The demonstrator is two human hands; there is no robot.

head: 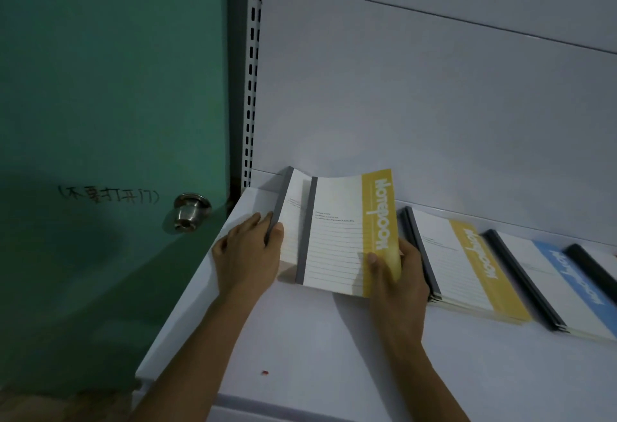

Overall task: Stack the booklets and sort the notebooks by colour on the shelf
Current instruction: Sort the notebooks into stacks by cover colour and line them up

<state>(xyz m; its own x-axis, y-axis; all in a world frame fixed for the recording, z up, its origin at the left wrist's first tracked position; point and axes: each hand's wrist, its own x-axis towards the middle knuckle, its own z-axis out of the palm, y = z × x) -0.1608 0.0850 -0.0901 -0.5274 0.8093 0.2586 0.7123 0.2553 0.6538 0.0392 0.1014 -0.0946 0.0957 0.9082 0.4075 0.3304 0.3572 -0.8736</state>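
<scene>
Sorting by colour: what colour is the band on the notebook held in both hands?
Yellow with white lettering: the band on the notebook, seen in the head view.

left hand point(248, 254) curled gripping, right hand point(397, 279) pinching, forearms outstretched

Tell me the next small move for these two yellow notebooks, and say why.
Probably slide the top notebook left until its grey spine lines up with that of the lower notebook. They sit offset; the left hand grips the lower spine and the right hand pinches the top one's yellow edge.
</scene>
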